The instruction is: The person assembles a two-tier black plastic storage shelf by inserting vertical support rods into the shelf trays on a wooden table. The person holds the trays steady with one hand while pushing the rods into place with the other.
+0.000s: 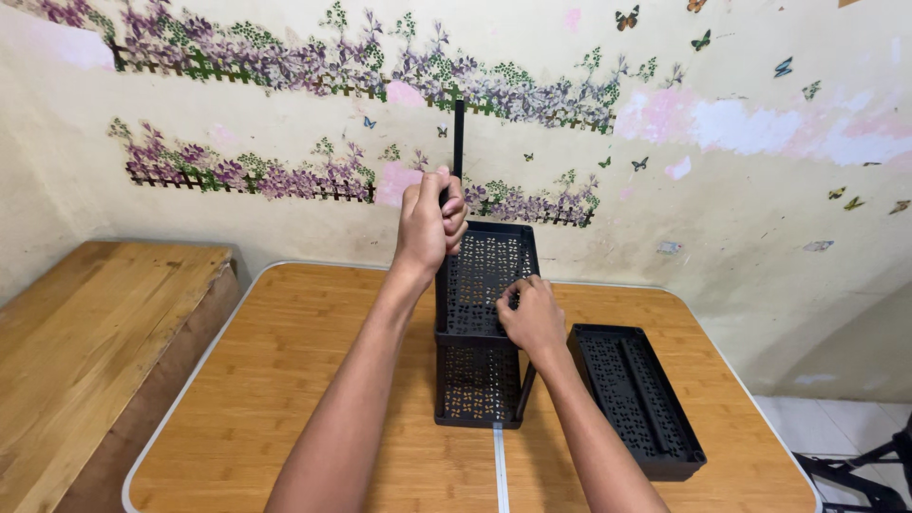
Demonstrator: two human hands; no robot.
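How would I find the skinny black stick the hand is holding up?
Find the wooden table by the flowery wall. In its middle stands a black shelf rack. The thin black pole rises from the rack's back left corner, gripped by the left hand; nothing else is so thin and upright.

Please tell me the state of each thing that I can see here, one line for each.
Black rod: upright, gripped by left hand.
Two-tier black perforated rack: standing on the table, right hand resting on its upper tray.
Spare black tray: lying flat, untouched.
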